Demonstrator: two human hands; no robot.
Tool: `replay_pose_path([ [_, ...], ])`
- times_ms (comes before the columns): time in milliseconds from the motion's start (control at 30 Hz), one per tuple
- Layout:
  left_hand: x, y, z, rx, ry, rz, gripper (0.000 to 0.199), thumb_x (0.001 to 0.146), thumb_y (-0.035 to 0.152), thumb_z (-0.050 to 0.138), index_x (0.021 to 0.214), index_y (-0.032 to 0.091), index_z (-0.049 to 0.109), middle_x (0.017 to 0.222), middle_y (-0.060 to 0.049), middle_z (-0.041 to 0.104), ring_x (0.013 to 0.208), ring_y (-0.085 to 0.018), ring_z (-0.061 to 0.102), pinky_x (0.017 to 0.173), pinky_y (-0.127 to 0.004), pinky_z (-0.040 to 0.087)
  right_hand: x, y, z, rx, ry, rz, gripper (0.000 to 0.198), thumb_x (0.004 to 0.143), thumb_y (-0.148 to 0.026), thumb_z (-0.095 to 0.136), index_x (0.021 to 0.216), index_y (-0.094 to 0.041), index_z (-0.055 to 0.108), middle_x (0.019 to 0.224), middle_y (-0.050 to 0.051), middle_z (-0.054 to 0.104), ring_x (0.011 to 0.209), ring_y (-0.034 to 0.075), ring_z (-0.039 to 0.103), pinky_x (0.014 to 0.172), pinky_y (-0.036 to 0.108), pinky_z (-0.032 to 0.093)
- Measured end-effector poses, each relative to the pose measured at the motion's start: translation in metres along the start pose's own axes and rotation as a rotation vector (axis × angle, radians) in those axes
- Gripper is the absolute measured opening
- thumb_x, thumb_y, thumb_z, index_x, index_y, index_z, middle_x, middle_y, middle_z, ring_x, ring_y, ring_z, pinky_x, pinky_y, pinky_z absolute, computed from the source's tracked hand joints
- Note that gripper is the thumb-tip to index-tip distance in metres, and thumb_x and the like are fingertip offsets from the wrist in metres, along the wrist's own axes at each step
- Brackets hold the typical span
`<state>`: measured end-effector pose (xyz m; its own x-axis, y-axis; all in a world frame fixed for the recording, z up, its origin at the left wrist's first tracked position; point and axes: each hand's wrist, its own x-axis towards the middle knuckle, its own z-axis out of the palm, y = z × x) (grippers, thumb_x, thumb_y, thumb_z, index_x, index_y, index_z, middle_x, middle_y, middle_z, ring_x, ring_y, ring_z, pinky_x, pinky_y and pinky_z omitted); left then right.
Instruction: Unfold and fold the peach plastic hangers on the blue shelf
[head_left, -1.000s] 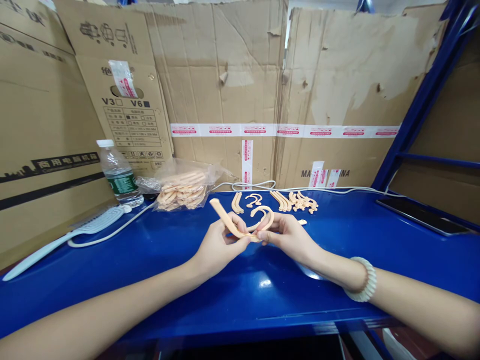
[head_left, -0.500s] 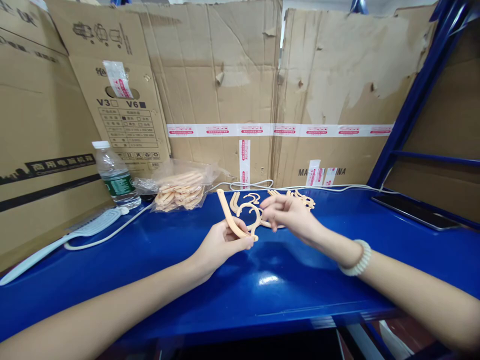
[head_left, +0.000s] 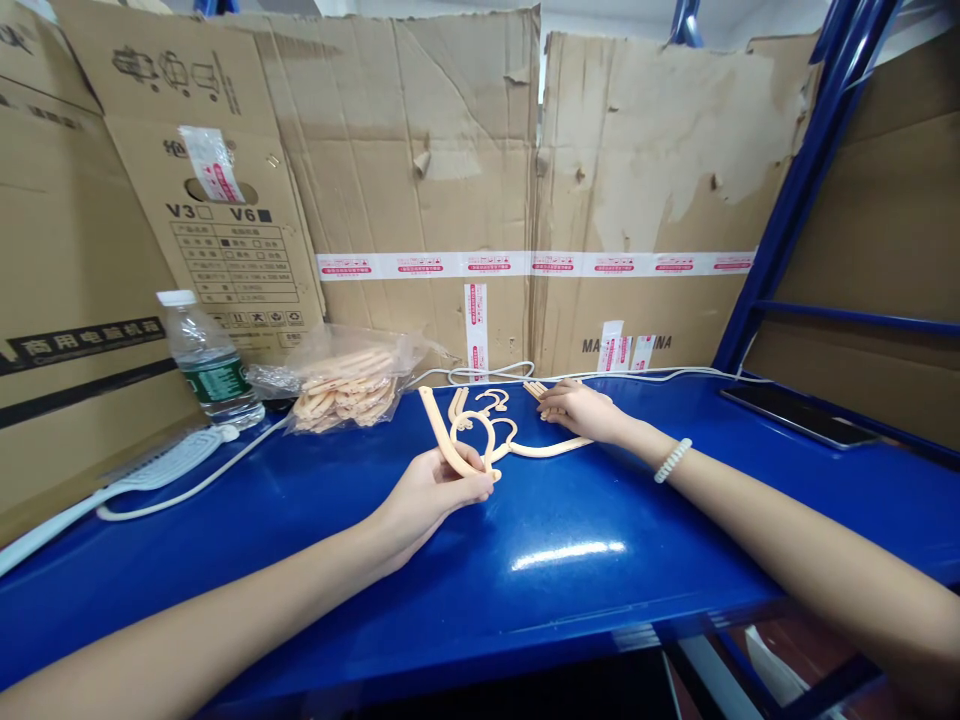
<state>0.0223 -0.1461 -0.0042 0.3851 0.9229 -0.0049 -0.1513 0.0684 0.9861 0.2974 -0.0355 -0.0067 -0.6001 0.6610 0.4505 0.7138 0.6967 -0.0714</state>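
Between thumb and fingers, my left hand (head_left: 431, 500) grips a peach plastic clothes hanger piece (head_left: 433, 420), a curved arm tilted up to the left with a hook joined at its lower end. Right behind it, a hanger (head_left: 551, 451) with a hook and a long arm lies on the blue table. My right hand (head_left: 585, 408) is at the back among loose hanger pieces (head_left: 533, 389), fingers bent down and together; what they hold is hidden. Loose hooks (head_left: 495, 403) and short straight arms (head_left: 457, 404) lie to its left.
A clear plastic bag (head_left: 352, 385) of more hanger pieces sits at the back left, by a water bottle (head_left: 214, 370) and a pale hairbrush (head_left: 169, 460). A white cable (head_left: 517, 372) runs along the back before cardboard sheets (head_left: 420, 180). A dark phone or tablet (head_left: 799, 417) lies at right.
My right hand has moved away from the held hanger piece, back and down onto the loose pieces. My left hand keeps its grip. The whole view has shifted slightly.
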Motion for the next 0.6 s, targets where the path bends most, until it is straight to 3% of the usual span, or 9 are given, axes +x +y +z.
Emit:
replay_pose_path([
  [167,0.001,0.000,-0.001,0.004,-0.010,-0.002,0.029,0.063,0.017,0.081,0.080,0.013,0.058,0.076,-0.001,0.065,0.072,-0.010,0.059,0.070,-0.022,0.045,0.003,0.000,-0.005,0.075,0.002,-0.044,0.018,0.085,-0.014,0.053,0.083,-0.017,0.071,0.099,0.011,0.069,0.094,0.025,0.058,0.087,0.041,0.043],
  [267,0.001,0.000,-0.001,-0.017,-0.016,-0.004,0.029,0.063,0.016,0.081,0.078,0.013,0.057,0.075,-0.001,0.064,0.072,-0.010,0.059,0.070,-0.022,0.045,0.003,-0.007,-0.015,0.215,0.165,0.038,0.015,0.086,-0.022,0.056,0.086,-0.018,0.071,0.101,0.010,0.066,0.096,0.023,0.058,0.085,0.038,0.044],
  [367,0.002,0.000,-0.001,-0.024,-0.017,0.000,0.028,0.063,0.016,0.081,0.079,0.013,0.058,0.074,-0.001,0.064,0.071,-0.010,0.059,0.069,-0.022,0.045,0.002,-0.022,-0.032,0.654,0.449,0.283,0.017,0.082,-0.034,0.063,0.090,-0.019,0.069,0.078,0.004,0.063,0.073,0.017,0.058,0.068,0.030,0.047],
  [433,0.002,-0.001,-0.001,-0.033,-0.016,0.004,0.029,0.063,0.016,0.082,0.079,0.013,0.058,0.074,-0.001,0.065,0.070,-0.010,0.060,0.070,-0.022,0.046,0.001,-0.037,-0.045,1.038,0.546,0.433,0.018,0.082,-0.034,0.064,0.094,-0.020,0.067,0.061,-0.002,0.055,0.056,0.011,0.052,0.056,0.024,0.044],
  [500,0.002,-0.002,-0.001,-0.049,-0.017,0.010,0.030,0.062,0.016,0.082,0.079,0.013,0.057,0.074,-0.001,0.065,0.069,-0.010,0.060,0.069,-0.022,0.046,-0.001,-0.053,-0.056,1.339,0.528,0.533,0.016,0.084,-0.029,0.062,0.097,-0.020,0.066,0.059,-0.003,0.056,0.052,0.009,0.053,0.052,0.021,0.044],
  [600,0.002,-0.003,-0.001,-0.058,-0.028,0.035,0.031,0.062,0.017,0.083,0.078,0.013,0.057,0.072,-0.001,0.065,0.067,-0.010,0.059,0.067,-0.021,0.046,-0.003,-0.077,-0.060,1.569,0.352,0.634,0.014,0.087,-0.023,0.058,0.099,-0.019,0.065,0.085,0.005,0.070,0.072,0.013,0.066,0.057,0.021,0.050],
])
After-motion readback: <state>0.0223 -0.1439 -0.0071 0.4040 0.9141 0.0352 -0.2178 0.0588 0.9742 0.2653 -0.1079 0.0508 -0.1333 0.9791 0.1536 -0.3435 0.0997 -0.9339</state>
